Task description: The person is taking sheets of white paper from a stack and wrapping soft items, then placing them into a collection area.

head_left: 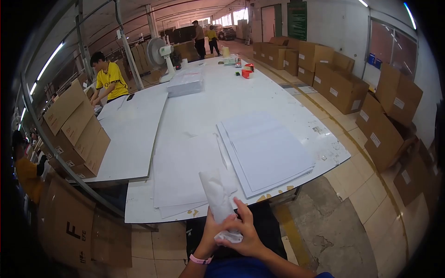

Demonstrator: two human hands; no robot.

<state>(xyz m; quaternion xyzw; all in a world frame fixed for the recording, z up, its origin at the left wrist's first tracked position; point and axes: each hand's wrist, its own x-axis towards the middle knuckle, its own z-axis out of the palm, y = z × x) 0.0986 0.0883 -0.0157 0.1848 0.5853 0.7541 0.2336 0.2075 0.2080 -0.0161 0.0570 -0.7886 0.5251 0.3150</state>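
Observation:
Just off the near edge of the white table [194, 106], I hold a white paper roll [214, 191], tilted with its upper end leaning left. My left hand [209, 234] is closed around its lower left side. My right hand [245, 230] wraps the lower end from the right, with the index finger raised. Crumpled paper shows at the bottom of the roll; whether anything is inside is hidden. Beyond the hands, large white paper sheets [181, 171] lie on the table. To their right is a neat stack of white sheets [269, 150].
A wrapped paper stack [185, 84], a fan [162, 58] and a red tape dispenser [248, 70] are farther back. Cardboard boxes [340, 88] line the right wall; flat boxes [76, 134] stand at left. A person in yellow [111, 81] works at the left table.

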